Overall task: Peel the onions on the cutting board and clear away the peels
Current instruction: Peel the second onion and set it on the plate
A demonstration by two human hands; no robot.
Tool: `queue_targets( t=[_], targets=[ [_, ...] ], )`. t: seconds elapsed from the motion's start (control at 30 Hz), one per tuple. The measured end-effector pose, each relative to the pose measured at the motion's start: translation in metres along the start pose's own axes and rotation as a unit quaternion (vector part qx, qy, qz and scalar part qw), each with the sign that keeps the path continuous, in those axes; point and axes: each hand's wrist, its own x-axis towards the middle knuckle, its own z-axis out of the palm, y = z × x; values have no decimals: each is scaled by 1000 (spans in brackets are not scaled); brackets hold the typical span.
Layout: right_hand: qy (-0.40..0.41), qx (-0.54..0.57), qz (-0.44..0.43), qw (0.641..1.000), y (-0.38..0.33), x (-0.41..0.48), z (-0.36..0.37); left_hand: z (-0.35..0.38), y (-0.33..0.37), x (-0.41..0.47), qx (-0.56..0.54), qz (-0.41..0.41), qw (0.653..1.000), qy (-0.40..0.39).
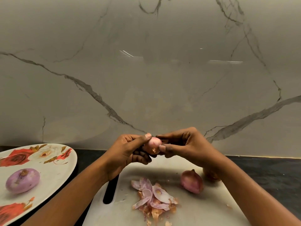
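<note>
The onion (153,145) is pinched in the grip of the left hand (128,149) and right hand (184,144), above the cutting board (203,207) at 12 o'clock. Slick skin, so it could be squirted out if tugged hard, and the peels (154,198) at 6 scattered.

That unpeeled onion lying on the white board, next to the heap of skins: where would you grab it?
Around its fat middle, coming down from above. The unpeeled onion lies on its side on the cutting board, its tapered tip pointing away, and a tip would probably slip. The peel heap on its left stands apart, so fingers fit there.
</note>
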Motion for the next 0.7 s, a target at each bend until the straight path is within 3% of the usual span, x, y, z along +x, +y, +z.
queue_targets(
  t=[0.37,0.7],
  targets=[
    [-20,-39,2,999,1,-2,9,4,0,-1,42,-29,999,7],
    [12,-34,16,999,3,-1,17,5,-3,0,72,-28,997,-16]
  ],
)
